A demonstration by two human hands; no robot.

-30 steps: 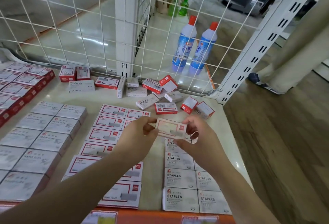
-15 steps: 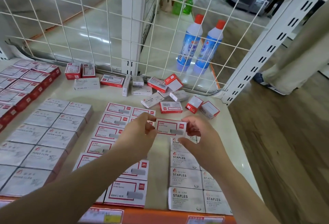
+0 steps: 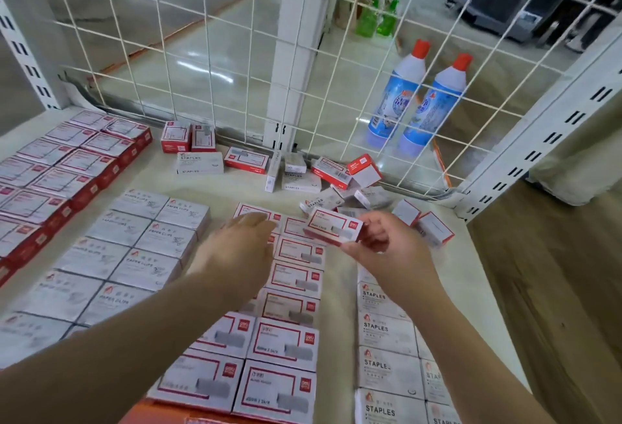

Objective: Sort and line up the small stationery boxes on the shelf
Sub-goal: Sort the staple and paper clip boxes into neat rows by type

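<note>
My right hand point(image 3: 387, 252) pinches a small red-and-white box point(image 3: 333, 229) by its right end, holding it tilted above the far end of the red-bordered box rows point(image 3: 289, 339). My left hand point(image 3: 240, 250) hovers over those same rows with fingers relaxed, holding nothing. White staples boxes point(image 3: 387, 366) stand lined up to the right. Grey paper-clip boxes point(image 3: 134, 255) fill the rows to the left, and red boxes point(image 3: 60, 167) lie at the far left. A loose jumble of unsorted small boxes point(image 3: 319, 177) lies at the back by the wire grid.
A white wire grid point(image 3: 235, 53) closes the back of the cream shelf point(image 3: 346, 305). Two blue bottles point(image 3: 417, 100) stand on the floor behind it. A slotted upright point(image 3: 538, 140) marks the right corner, beyond which is wooden floor. The shelf's front edge is orange.
My left hand has let go of the box and dropped over the rows. The right hand alone now holds it, shifted slightly right and tilted.
</note>
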